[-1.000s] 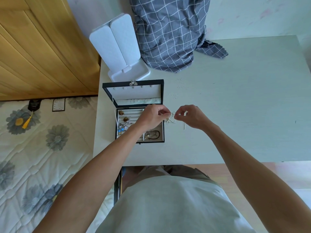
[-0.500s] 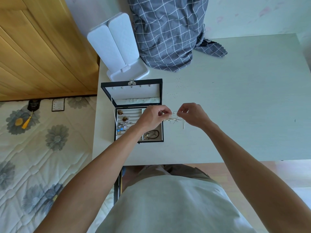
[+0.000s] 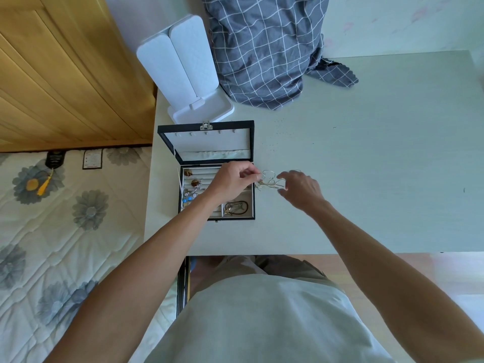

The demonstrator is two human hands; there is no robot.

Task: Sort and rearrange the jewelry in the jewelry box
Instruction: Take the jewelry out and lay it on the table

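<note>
A single wide-angle view from a camera worn on the person's head looks steeply down over their chest and both forearms onto a pale table. The open jewelry box sits near the middle of the frame, fairly close, with the table's far edge meeting a wall at the top. A flowered mattress fills the lower left, bent by the lens.

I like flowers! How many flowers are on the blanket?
7, all on the quilt, partial ones at. More may lie hidden beyond the frame or under the arm.
</note>
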